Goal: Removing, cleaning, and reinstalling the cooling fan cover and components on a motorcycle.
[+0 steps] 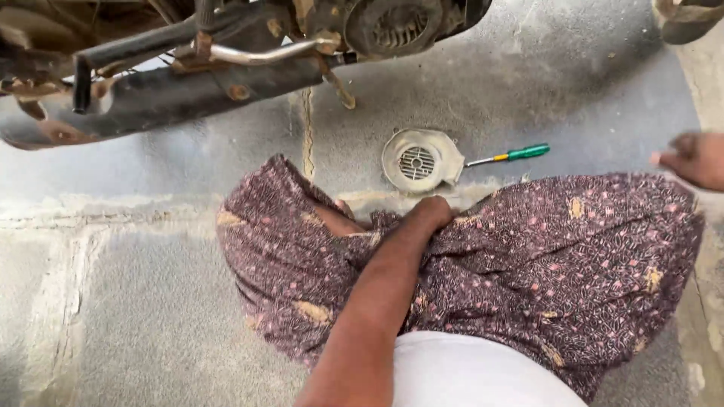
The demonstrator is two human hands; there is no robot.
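My left hand (431,211) reaches down between my knees, which are draped in dark patterned cloth (573,256). Its fingers are hidden behind the cloth's edge. Just beyond it a round grey fan cover (418,160) with a slotted grille lies on the concrete. A screwdriver with a green handle (526,152) lies to the cover's right, its tip touching the cover. My right hand (695,158) hovers blurred at the right edge, fingers curled, apart from the screwdriver.
A scooter's underside fills the top: a rusty dark exhaust muffler (151,98), a chrome bar (256,53) and the exposed engine fan (392,26). A crack (308,136) runs across the concrete floor. A dark curved part (690,19) shows top right.
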